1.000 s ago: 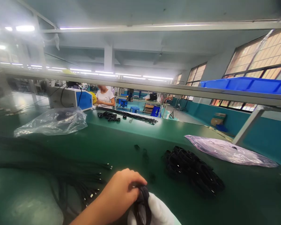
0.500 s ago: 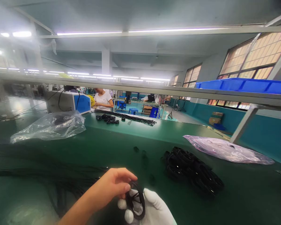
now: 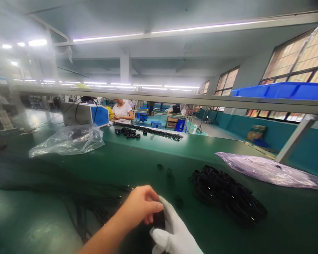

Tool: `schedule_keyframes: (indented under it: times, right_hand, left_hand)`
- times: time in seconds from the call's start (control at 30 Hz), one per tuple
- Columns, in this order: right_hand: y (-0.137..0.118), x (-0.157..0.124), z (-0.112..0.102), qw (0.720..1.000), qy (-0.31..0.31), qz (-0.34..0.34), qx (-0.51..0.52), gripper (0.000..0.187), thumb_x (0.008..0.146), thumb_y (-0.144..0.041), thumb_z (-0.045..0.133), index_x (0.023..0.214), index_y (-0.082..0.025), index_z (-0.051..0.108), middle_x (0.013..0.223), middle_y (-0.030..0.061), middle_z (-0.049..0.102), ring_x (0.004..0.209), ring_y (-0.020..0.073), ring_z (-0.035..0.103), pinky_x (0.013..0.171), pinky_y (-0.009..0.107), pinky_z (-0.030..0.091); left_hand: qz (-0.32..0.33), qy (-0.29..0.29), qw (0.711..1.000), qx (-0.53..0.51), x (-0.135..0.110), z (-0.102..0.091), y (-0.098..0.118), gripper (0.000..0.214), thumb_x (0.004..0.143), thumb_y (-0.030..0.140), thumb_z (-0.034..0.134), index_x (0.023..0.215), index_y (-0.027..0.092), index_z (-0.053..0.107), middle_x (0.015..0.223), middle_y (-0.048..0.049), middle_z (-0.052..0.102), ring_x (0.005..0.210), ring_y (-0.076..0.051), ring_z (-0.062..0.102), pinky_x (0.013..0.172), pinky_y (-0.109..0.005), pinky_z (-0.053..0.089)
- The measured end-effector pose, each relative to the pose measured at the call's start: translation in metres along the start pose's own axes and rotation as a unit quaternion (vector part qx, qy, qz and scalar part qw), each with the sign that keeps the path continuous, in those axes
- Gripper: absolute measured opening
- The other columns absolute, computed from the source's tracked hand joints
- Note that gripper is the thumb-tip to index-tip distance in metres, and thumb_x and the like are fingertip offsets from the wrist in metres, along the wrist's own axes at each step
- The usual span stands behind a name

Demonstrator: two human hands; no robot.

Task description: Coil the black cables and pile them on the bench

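Observation:
My bare left hand (image 3: 140, 206) and my white-gloved right hand (image 3: 173, 231) meet low in the middle of the view. Both are closed around a small coil of black cable (image 3: 159, 219), mostly hidden between the fingers. Just right of the hands lies a pile of coiled black cables (image 3: 228, 194) on the green table (image 3: 137, 158). To the left, a spread of loose black cables (image 3: 76, 197) with metal plug ends reaches toward my left hand.
A clear plastic bag (image 3: 69, 141) lies at the left rear, a purplish plastic bag (image 3: 267, 171) at the right. More black cables (image 3: 148, 132) lie farther down the table, where a person in a white shirt (image 3: 122, 111) stands. A blue bin (image 3: 283, 90) rests on the overhead shelf.
The coil was held open and in plain sight between my hands half a second ago; my fingers have closed over it now. The view has shifted a little.

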State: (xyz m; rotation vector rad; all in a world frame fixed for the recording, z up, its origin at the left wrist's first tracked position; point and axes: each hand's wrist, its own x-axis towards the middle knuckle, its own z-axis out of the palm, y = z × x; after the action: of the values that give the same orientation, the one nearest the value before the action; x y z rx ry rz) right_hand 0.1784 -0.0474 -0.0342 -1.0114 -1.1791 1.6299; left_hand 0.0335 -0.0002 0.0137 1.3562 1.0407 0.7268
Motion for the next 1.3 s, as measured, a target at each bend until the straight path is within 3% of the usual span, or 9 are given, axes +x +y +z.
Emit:
schedule_keyframes:
  times: [0.2,0.37,0.57,0.63,0.73,0.87,0.97,1.17,1.3]
  right_hand:
    - [-0.004,-0.007,0.000,0.995,-0.023,0.006,0.097,0.066,0.067,-0.036,0.072,0.123,-0.017,0.041,0.112,0.0107,0.051,0.082,0.0176,0.059,0.060,0.029,0.051]
    - [-0.008,-0.009,-0.002,0.994,-0.083,0.007,0.066,0.063,0.061,-0.033,0.079,0.114,-0.014,0.049,0.102,0.0091,0.056,0.085,0.0214,0.060,0.065,0.032,0.051]
    - [-0.018,-0.015,0.003,0.966,-0.180,0.039,0.180,0.043,0.074,-0.029,0.072,0.107,-0.011,0.053,0.087,0.0044,0.054,0.079,0.0126,0.052,0.069,0.026,0.044]
    - [-0.014,-0.015,0.003,0.965,-0.170,0.035,0.197,0.043,0.072,-0.028,0.074,0.107,-0.012,0.054,0.088,0.0045,0.053,0.079,0.0131,0.053,0.068,0.026,0.044]
    - [-0.005,-0.012,-0.001,0.968,-0.127,0.042,0.214,0.043,0.065,-0.028,0.077,0.100,-0.015,0.056,0.097,0.0054,0.053,0.082,0.0156,0.056,0.068,0.028,0.045]
    - [-0.007,-0.010,-0.003,0.984,-0.118,0.043,0.122,0.054,0.061,-0.028,0.077,0.109,-0.016,0.055,0.103,0.0079,0.056,0.086,0.0211,0.060,0.079,0.041,0.048]
    - [-0.016,-0.011,0.000,0.989,-0.125,0.000,0.075,0.051,0.061,-0.025,0.075,0.108,-0.016,0.057,0.098,0.0062,0.058,0.094,0.0233,0.058,0.090,0.043,0.044]
    - [-0.004,-0.009,-0.002,0.965,-0.158,0.041,0.206,0.053,0.068,-0.029,0.076,0.115,-0.017,0.054,0.103,0.0063,0.054,0.090,0.0182,0.058,0.080,0.034,0.046]
    - [0.003,-0.007,-0.011,0.918,-0.219,0.087,0.318,0.041,0.078,-0.028,0.062,0.115,-0.012,0.055,0.106,0.0092,0.056,0.090,0.0174,0.058,0.077,0.029,0.043]
  left_hand:
    - [-0.002,0.064,0.997,-0.032,-0.011,0.008,-0.013,0.019,0.073,0.034,0.054,0.076,0.016,0.050,0.061,0.0032,0.058,0.042,-0.008,0.052,0.037,-0.019,0.036]
    - [-0.018,-0.005,0.996,-0.082,-0.018,0.015,-0.040,0.026,0.059,0.032,0.068,0.069,0.016,0.051,0.050,0.0051,0.054,0.044,-0.009,0.049,0.040,-0.019,0.038]
    - [0.000,-0.076,0.986,-0.147,-0.018,0.013,-0.045,0.028,0.066,0.036,0.067,0.069,0.016,0.048,0.050,0.0029,0.056,0.044,-0.008,0.049,0.047,-0.021,0.038]
    - [-0.016,-0.068,0.992,-0.105,-0.019,0.010,-0.040,0.027,0.067,0.038,0.064,0.066,0.018,0.047,0.050,0.0032,0.054,0.043,-0.010,0.049,0.046,-0.022,0.039]
    - [0.021,0.033,0.996,0.081,-0.023,0.009,-0.032,0.017,0.076,0.033,0.052,0.073,0.017,0.054,0.061,0.0003,0.057,0.052,-0.014,0.055,0.051,-0.025,0.043]
    - [0.196,0.131,0.921,0.310,-0.029,0.010,-0.035,0.038,0.069,0.005,0.045,0.099,0.021,0.063,0.096,-0.0053,0.062,0.085,-0.020,0.059,0.076,-0.029,0.045]
    - [0.245,0.139,0.898,0.339,-0.024,0.012,-0.046,0.038,0.071,0.002,0.042,0.091,0.019,0.068,0.085,-0.0061,0.063,0.081,-0.020,0.060,0.072,-0.029,0.045]
    - [0.214,0.168,0.933,0.237,-0.009,0.011,-0.043,0.033,0.066,0.002,0.045,0.078,0.019,0.070,0.073,-0.0012,0.064,0.069,-0.016,0.060,0.065,-0.024,0.044]
    - [0.120,0.087,0.976,0.159,-0.013,-0.008,-0.019,0.027,0.068,0.013,0.054,0.089,0.019,0.070,0.079,-0.0013,0.068,0.074,-0.018,0.062,0.070,-0.027,0.046]
